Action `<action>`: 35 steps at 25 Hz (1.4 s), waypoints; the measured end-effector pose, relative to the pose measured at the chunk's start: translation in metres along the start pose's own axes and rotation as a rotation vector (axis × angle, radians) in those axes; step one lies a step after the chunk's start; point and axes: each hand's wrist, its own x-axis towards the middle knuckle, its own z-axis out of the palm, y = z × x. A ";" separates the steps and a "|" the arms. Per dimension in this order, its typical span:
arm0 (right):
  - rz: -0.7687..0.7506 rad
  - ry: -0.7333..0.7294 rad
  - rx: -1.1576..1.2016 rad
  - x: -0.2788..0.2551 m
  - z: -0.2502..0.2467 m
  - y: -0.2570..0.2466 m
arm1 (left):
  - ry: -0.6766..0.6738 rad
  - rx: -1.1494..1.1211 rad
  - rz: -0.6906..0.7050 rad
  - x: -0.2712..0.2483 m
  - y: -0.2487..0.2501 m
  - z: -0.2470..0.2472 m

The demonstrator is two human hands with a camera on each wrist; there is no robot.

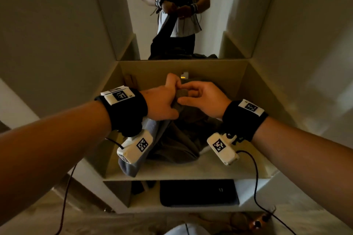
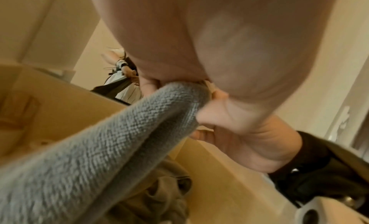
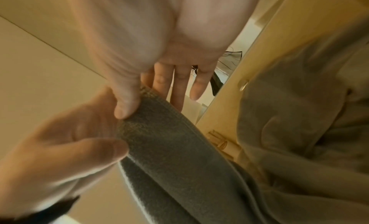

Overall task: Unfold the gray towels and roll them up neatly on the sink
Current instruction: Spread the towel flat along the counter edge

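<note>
Looking down over two bare forearms reaching toward 12 o'clock, each wearing a black wrist strap with white tagged camera blocks.

At 10 o'clock of centre, left hand [image 1: 162, 101] gripping the top edge of a gray towel [image 1: 150, 139], fingers curling round the cloth. Seen from the left wrist, towel [image 2: 99, 148] hanging as a thick folded band from that grip, running down toward 7 o'clock.

Just beside, at 2 o'clock of centre, right hand [image 1: 202, 99] pinching the same top edge between thumb and forefinger, other fingers staying loosely straight. Seen from the right wrist, thumb [image 3: 125, 104] pressing on the towel [image 3: 179, 156] hem, left hand [image 3: 66, 148] touching it from 8 o'clock.

Towel draping down from both hands into the sink [image 1: 191, 170], lower part lying bunched in the basin at 6 o'clock of the hands. More gray cloth [image 3: 299, 117] lying crumpled at 3 o'clock in the right wrist view.

Mirror [image 1: 177, 15] standing at 12 o'clock, reflecting the person holding the towel. Black mat [image 1: 198, 192] lying at 6 o'clock, below the sink.
</note>
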 end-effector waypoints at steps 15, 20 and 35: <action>-0.338 0.207 -0.053 -0.087 -0.127 -0.082 | -0.228 -0.088 -0.321 -0.058 -0.001 0.047; -0.365 0.403 0.149 -0.085 -0.165 -0.109 | -0.011 -0.088 -0.379 -0.090 -0.019 -0.020; -0.248 0.324 -0.460 -0.086 -0.193 -0.144 | 0.091 0.217 -0.042 0.011 0.033 -0.066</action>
